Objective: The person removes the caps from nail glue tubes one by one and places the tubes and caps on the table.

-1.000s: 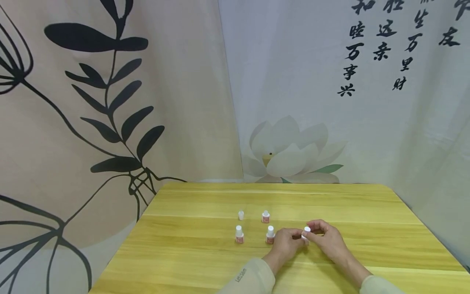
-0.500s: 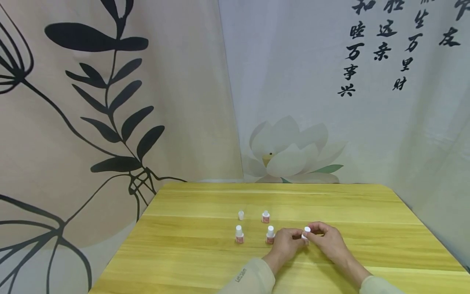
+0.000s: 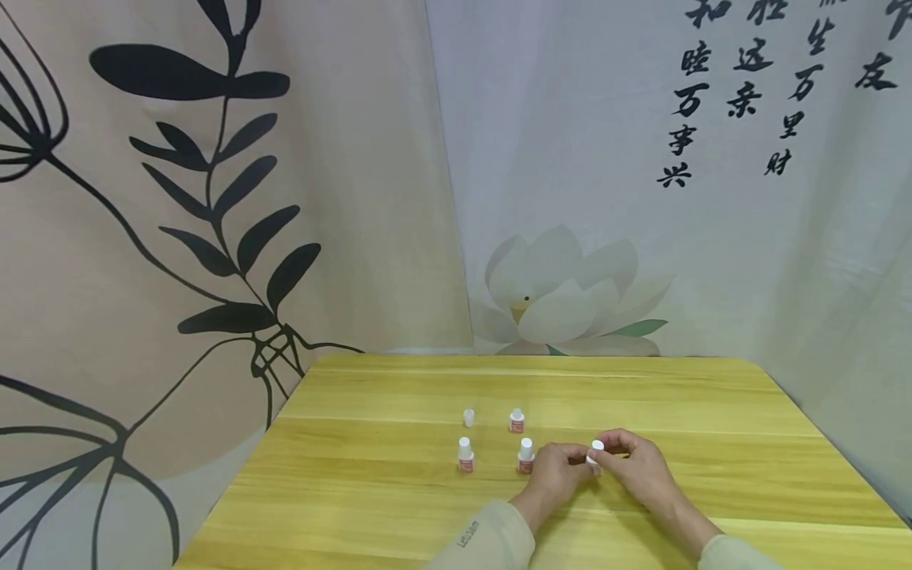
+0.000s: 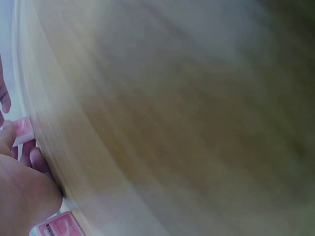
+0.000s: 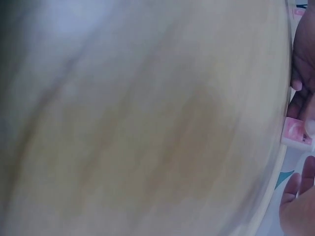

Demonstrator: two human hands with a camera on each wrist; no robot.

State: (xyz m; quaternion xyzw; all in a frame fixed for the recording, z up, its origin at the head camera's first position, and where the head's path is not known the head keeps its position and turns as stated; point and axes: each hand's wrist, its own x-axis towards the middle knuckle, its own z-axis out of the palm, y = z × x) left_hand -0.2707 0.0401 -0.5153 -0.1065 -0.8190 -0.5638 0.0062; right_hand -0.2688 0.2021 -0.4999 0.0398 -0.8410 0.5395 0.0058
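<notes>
Both hands meet at a small white bottle with a pink label [image 4: 23, 129], right of the other bottles in the head view. My left hand [image 3: 554, 473] grips its body between thumb and fingers. Its white cap [image 3: 597, 446] is pinched by my right hand [image 3: 636, 465], thumb in front and fingers behind. The lower part of this bottle is mostly hidden by fingers in the head view. Just left of my left hand stands a similar capped bottle [image 3: 526, 457], whose label also shows at the bottom of the left wrist view.
Another capped bottle [image 3: 466, 457] stands farther left on the wooden table [image 3: 370, 507]. Behind these are a bottle with a narrower translucent tip [image 3: 516, 421] and a small whitish cap-like piece [image 3: 468, 417]. A printed curtain [image 3: 370, 198] hangs behind the table.
</notes>
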